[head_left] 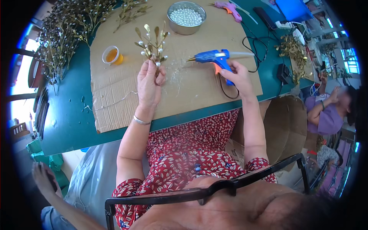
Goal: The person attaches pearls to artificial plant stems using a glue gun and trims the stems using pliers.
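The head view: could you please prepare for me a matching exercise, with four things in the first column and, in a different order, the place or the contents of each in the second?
Things
1. blue glue gun
2. round metal bowl
3. small clear cup
4. leafy sprig

Place or contents
A. has amber-coloured contents
B. held in the right hand
C. held in the left hand
D. holds white pearl-like beads

Right pairs: 1-B, 2-D, 3-A, 4-C
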Available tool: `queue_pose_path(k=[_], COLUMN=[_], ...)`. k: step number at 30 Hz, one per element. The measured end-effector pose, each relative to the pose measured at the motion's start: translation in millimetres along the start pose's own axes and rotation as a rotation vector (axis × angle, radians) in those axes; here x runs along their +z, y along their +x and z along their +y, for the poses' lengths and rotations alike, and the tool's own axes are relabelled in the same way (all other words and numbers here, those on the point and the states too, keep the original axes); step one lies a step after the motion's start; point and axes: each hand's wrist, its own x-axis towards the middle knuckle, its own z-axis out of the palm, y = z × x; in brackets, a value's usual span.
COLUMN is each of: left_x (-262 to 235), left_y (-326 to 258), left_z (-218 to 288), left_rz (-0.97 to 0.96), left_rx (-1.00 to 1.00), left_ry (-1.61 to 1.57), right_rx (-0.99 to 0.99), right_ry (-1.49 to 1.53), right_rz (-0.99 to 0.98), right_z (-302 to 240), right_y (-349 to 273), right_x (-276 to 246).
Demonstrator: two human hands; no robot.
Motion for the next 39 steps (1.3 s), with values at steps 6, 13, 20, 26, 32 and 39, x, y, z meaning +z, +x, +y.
queue_pose_path(k=[6,13,20,26,32,39], left_x=[18.9,29.3,29.9,26.7,28.0,23.9], left_y=[-7.9,-2.0,-2.9,-5.5,-5.0,-2.6], left_z=[-0.8,-5.9,-8.2,-6.7,-6.4,-9.7], left_rz=[-0.016,-0.037,-0.014,-0.012,-0.009,-0.025], left_rx=[-0.005,0.001,-0.014,-0.008,-0.009,0.022], left_ry=[0.142,0.273,0.313,0.347,0.394,0.471], right_rx=[-0.205,-0.162,-0.126,-0.117,-0.131,-0.134], right_ry=[0.505,0.487,0.462,0.456,0.443,0.37], right_rz=[-0.069,-0.101,-0.1,-0.089,-0.077,-0.089], right_z=[-62.3,-50.0,-45.5,-41.2,-40.5,-41.4], right_y=[-53.0,-44.4,-44.6,-43.9,-44.1,-41.5], right_x=[7.6,13.3,14.8,17.5,16.0,7.7])
